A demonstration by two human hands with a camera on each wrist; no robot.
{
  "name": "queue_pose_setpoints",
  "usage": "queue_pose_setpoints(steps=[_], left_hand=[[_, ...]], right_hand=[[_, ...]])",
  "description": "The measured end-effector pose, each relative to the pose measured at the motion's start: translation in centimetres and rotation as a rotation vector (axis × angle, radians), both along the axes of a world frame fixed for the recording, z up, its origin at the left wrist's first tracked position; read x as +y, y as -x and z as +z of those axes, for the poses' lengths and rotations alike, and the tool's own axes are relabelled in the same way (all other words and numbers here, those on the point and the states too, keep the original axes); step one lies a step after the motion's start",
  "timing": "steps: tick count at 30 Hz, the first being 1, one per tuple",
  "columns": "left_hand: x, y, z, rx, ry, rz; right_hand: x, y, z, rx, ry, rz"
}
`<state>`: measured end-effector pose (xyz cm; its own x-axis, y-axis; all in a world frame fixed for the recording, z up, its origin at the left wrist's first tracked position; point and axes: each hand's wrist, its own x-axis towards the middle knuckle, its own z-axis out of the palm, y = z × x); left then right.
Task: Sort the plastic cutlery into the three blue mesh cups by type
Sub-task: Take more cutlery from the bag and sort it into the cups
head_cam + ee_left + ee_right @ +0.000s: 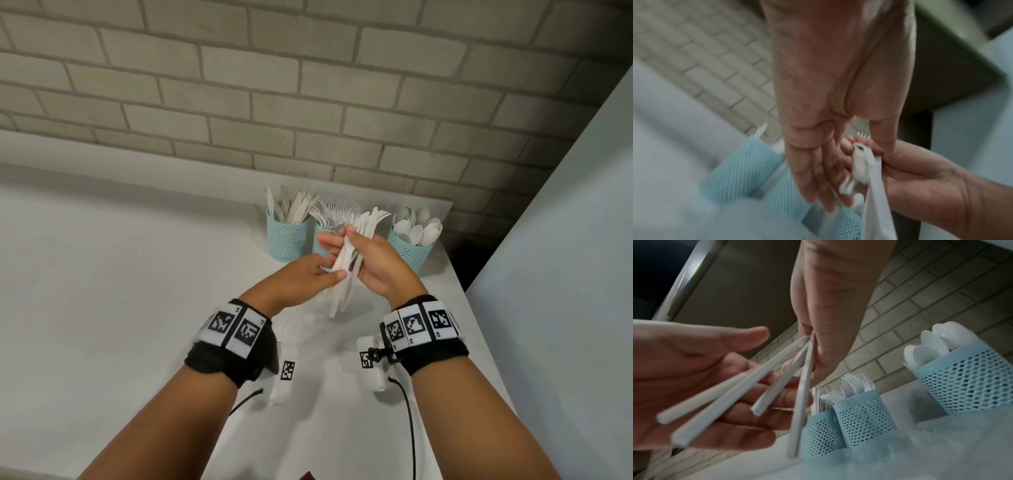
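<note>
Three blue mesh cups stand at the back of the white table (137, 274): the left cup (287, 240) holds knives, the middle cup (320, 245) forks, the right cup (409, 251) spoons. In front of them my right hand (363, 253) grips a fanned bundle of white cutlery (339, 298), handles pointing down. My left hand (329, 260) lies with straight fingers against the handles, thumb alongside. In the right wrist view the handles (731, 397) cross my left hand's flat palm (705, 378). The left wrist view is blurred; the bundle (873, 186) sits in my right hand (920, 178).
A pale brick wall (308, 85) runs right behind the cups. A white panel (565, 240) rises on the right, with a dark gap (459, 260) beside the table's right edge. The spoon cup (966, 382) stands apart from the other two.
</note>
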<state>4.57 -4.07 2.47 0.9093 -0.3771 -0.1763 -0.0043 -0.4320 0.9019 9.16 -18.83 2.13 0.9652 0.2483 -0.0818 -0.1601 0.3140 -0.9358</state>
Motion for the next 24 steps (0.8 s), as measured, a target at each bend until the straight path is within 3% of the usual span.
queue_pose_setpoints(steps=[3,10,13,18,24], left_hand=[[-0.8,-0.5,-0.8,0.211,0.311,-0.031],[-1.6,-1.1,-2.0,0.318,0.524,0.019],[-1.4,-1.2,-2.5,0.329,0.563,0.020],[-0.7,-1.5,-3.0,0.322,0.553,0.081],[-0.6,-1.5,-3.3,0.367,0.586,0.120]], right_hand=[[0.6,0.1,-0.3,0.040,0.052,0.057],[1.1,0.2,-1.0,0.014,0.194,0.136],[1.0,0.2,-0.9,0.000,0.267,0.133],[0.2,-0.3,-1.2,-0.003,0.230,0.005],[-0.4,-0.4,-1.2,-0.078,0.389,-0.113]])
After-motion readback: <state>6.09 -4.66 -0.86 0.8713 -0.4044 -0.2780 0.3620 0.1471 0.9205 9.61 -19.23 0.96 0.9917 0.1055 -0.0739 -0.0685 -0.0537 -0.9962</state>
